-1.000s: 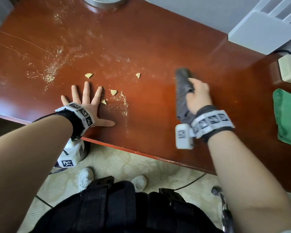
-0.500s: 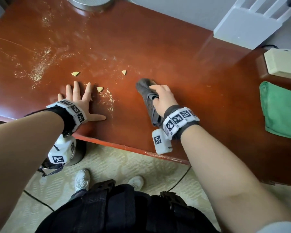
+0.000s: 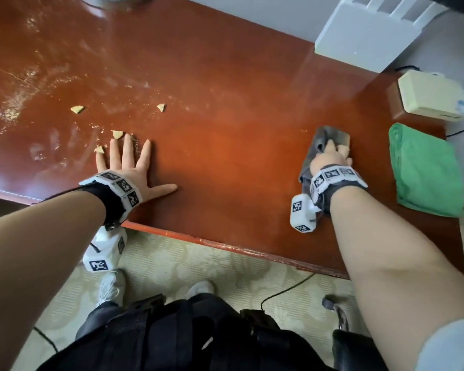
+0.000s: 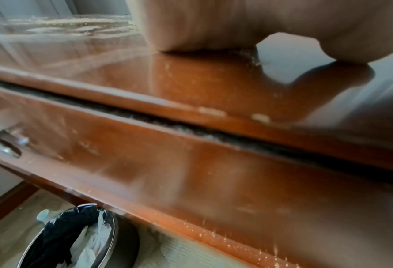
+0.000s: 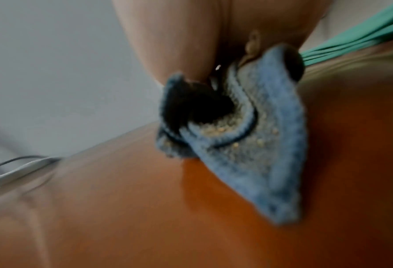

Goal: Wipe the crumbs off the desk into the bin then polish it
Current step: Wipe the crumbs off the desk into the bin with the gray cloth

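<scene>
Crumb-wiping only partly done. Right hand [image 3: 330, 159] is gripping the grey cloth [image 3: 324, 137], fingers curled, pressing it on the tabletop [image 3: 225, 156] beside the green cloth [image 3: 426, 170]. Left hand [image 3: 129, 164] is lying flat, fingers spread, beside crumbs [image 3: 117, 133]. Polishing not begun. Bin [image 4: 76, 241] is sitting under the edge, partly cut off.

The glossy red-brown bench [image 3: 225, 116] carried four tan crumb pieces [image 3: 77, 109] amid pale dust at its left, a bunched grey cloth [image 3: 330, 135] at right, and beyond that a folded green cloth [image 3: 426, 170] below a cream box [image 3: 431, 95].
</scene>
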`<state>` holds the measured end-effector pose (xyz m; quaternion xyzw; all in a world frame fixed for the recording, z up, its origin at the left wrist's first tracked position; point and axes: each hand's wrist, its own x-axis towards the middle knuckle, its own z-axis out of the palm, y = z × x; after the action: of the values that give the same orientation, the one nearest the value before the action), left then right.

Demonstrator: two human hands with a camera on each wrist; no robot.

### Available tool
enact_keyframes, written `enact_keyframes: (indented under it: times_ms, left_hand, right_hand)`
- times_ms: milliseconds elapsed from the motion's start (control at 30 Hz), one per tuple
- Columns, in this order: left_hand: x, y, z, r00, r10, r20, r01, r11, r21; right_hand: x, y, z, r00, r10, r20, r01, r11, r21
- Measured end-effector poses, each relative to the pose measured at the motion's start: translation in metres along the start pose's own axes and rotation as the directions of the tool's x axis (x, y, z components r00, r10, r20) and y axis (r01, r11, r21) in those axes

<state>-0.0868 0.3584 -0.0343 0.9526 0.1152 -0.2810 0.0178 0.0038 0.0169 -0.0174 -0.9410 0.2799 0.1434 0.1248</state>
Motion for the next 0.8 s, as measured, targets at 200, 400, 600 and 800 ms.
enact_keyframes:
  times_ms: [200, 400, 600, 800]
  left_hand:
    - [0.000, 0.002, -0.002, 1.000, -0.020, 0.010, 0.020, 1.000, 0.014]
    - [0.001, 0.001, -0.002, 1.000, -0.023, 0.009, 0.023, 0.999, 0.023]
    - [0.003, -0.001, 0.000, 1.000, -0.005, -0.011, 0.005, 1.000, 0.019]
    - [-0.003, -0.007, -0.004, 0.998, 0.063, 0.006, -0.063, 0.998, -0.004]
  right_hand:
    - [-0.050, -0.095, 0.037, 0.775, -0.597, 0.207, 0.608, 0.794, 0.009]
    - [-0.052, -0.088, 0.022, 0.750, -0.651, 0.118, 0.628, 0.757, 0.181]
    - [-0.005, -0.021, -0.004, 0.995, -0.088, 0.053, 0.089, 0.996, -0.017]
    - [-0.049, -0.085, 0.037, 0.921, -0.384, 0.067, 0.388, 0.920, -0.054]
